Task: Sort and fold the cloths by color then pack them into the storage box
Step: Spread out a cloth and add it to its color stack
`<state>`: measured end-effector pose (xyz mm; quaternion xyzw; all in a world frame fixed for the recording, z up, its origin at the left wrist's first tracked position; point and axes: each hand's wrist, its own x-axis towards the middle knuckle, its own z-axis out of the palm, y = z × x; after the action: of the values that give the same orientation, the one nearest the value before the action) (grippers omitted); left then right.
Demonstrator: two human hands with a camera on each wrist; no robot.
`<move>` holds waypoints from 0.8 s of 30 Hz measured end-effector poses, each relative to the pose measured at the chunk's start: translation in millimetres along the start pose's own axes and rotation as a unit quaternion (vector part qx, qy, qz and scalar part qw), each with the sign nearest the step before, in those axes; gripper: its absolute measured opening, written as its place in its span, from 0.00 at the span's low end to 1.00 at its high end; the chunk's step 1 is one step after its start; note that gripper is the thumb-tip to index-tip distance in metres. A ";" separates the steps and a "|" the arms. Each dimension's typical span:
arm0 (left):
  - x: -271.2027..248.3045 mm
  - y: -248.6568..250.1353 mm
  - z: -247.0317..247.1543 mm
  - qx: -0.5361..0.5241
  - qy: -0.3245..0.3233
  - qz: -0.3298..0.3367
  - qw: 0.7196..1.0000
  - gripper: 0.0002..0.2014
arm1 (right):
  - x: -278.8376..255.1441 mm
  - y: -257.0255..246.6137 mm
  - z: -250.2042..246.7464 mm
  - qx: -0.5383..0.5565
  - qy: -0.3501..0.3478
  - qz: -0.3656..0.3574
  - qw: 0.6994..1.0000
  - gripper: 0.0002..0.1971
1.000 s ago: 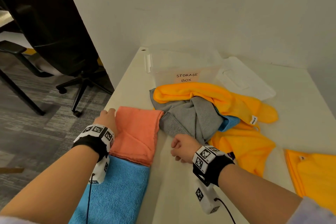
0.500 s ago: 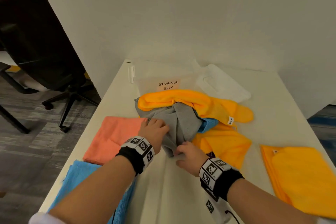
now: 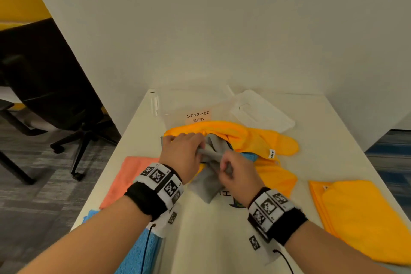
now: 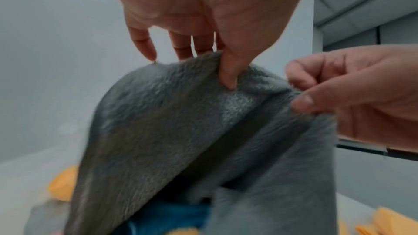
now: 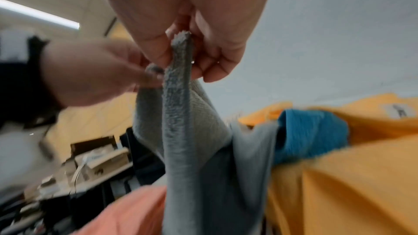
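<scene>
From my head: my left hand (image 3: 181, 153) and right hand (image 3: 236, 170) pinch the gray cloth (image 3: 205, 184), lifted just in front of the storage box (image 3: 198, 115).

Left wrist: thumb (image 4: 228, 71) presses the fluffy edge.

Right wrist: the blue cloth (image 5: 312, 131) touches it and might get dragged along.

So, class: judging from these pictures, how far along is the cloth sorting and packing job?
Done: folded orange cloth, blue cloth and yellow cloth lie sorted on the table. In hand: left hand and right hand pinch the grey cloth. Left: the yellow pile; nothing seems packed in the storage box.
</scene>
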<state>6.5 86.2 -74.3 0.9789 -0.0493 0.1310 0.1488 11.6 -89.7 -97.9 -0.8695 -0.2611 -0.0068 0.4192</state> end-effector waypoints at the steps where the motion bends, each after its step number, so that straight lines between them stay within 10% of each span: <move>1: -0.5 -2.6 -7.7 -0.002 0.016 0.000 1.000 0.08 | 1.1 -5.3 -13.6 0.008 0.025 -0.007 1.000 0.14; 7: -3.4 0.4 -64.6 -0.127 0.102 -0.013 0.987 0.08 | -0.9 -21.4 -88.6 0.063 0.116 -0.022 0.991 0.22; 16: -22.2 43.5 -119.6 -0.320 0.166 -0.013 0.933 0.14 | -36.0 -17.7 -138.5 -0.176 -0.015 0.023 0.984 0.05; 24: -44.7 28.6 -132.6 -0.539 0.169 -0.058 0.823 0.08 | -72.2 -20.0 -170.6 -0.065 0.078 0.082 0.991 0.10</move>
<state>-72.4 102.0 43.7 0.7062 -0.0290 0.2381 0.6661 -24.6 -236.9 10.6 -0.9103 -0.1546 -0.0573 0.3798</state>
